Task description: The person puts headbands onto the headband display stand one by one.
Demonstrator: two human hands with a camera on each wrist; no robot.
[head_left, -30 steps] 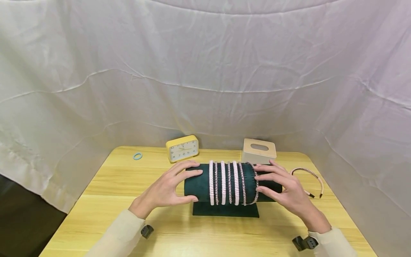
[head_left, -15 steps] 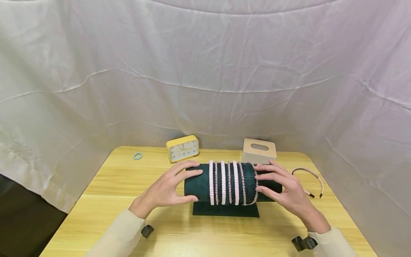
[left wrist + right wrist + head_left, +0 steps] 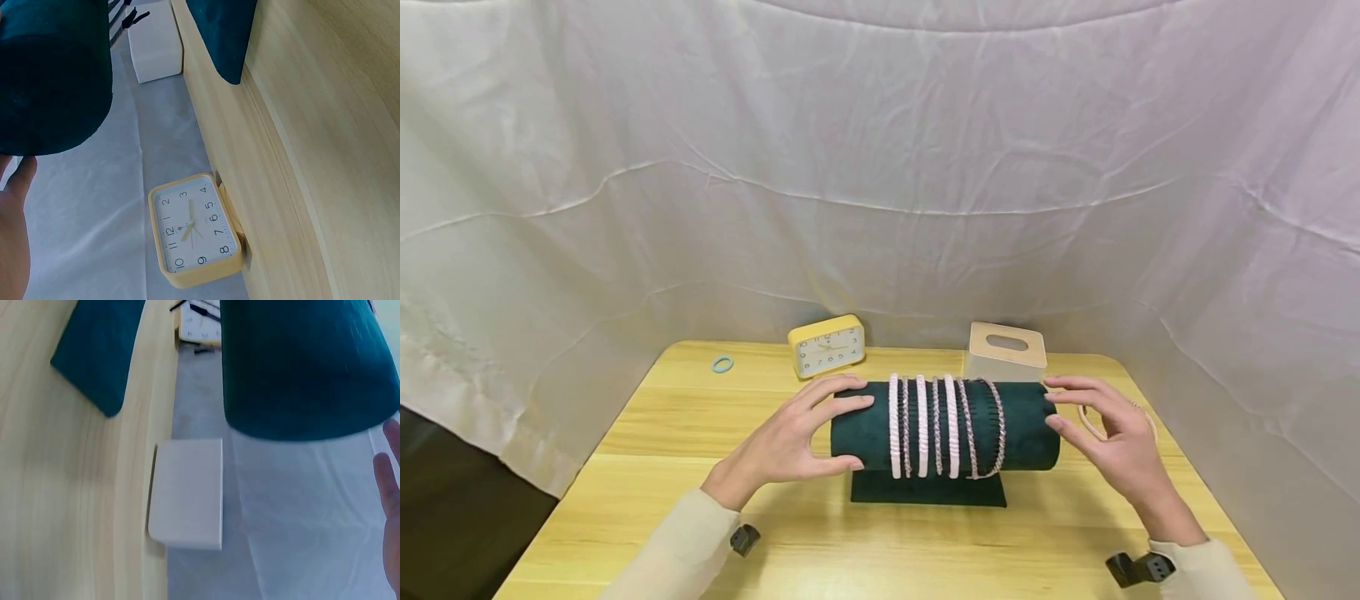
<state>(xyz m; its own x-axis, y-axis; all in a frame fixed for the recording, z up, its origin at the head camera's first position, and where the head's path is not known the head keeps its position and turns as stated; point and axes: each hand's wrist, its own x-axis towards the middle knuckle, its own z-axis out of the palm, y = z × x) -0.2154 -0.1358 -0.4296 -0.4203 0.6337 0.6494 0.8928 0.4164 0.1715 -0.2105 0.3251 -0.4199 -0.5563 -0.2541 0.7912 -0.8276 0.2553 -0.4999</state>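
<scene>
A dark green velvet headband stand (image 3: pixel 1026 425), a horizontal roll on a flat foot, stands at the middle of the table. Several headbands ring it: ribbed pale pink ones (image 3: pixel 922 427) alternate with thin braided ones (image 3: pixel 937 429), and a toothed braided headband (image 3: pixel 1001 425) sits furthest right. My left hand (image 3: pixel 790 433) grips the roll's left end, fingers on top and thumb low at the front. At the right end, my right hand (image 3: pixel 1112 437) has loosely bent fingers, its fingertips right at the roll's rim. Nothing shows between its thumb and fingers.
Behind the stand are a yellow alarm clock (image 3: pixel 827 347) on the left and a white tissue box (image 3: pixel 1005 350) with a wooden lid. A blue ring (image 3: pixel 722 364) lies at the far left. Another headband (image 3: pixel 1091 423) lies partly hidden behind my right hand. Pale curtains enclose the table.
My right hand has let go of the toothed braided headband and moved right to the roll's end. That headband stays on the roll. My left hand has not moved.
</scene>
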